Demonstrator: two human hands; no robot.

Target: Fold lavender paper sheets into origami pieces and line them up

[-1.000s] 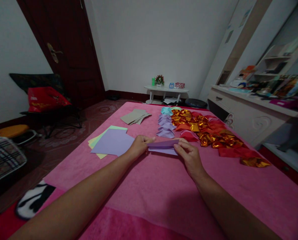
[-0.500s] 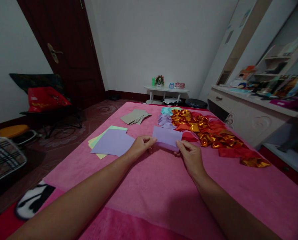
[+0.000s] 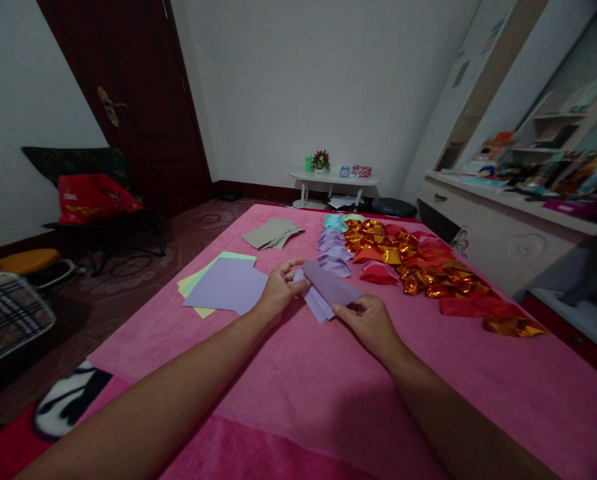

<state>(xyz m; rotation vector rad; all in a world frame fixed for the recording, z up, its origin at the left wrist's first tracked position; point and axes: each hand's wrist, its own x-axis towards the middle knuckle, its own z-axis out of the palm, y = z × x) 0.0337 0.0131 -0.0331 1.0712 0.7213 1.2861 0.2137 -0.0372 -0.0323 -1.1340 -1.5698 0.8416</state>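
My left hand (image 3: 279, 291), right hand (image 3: 367, 321) both pinch part-folded lilac sheet (image 3: 331, 287); row of folded pieces (image 3: 334, 253) lies done beyond, flat stack (image 3: 225, 285) untouched.

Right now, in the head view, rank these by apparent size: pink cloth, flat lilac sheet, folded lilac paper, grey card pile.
1. pink cloth, by far the largest.
2. flat lilac sheet.
3. folded lilac paper and grey card pile look about alike. The pile lies farther from the camera, so I won't rank these two.
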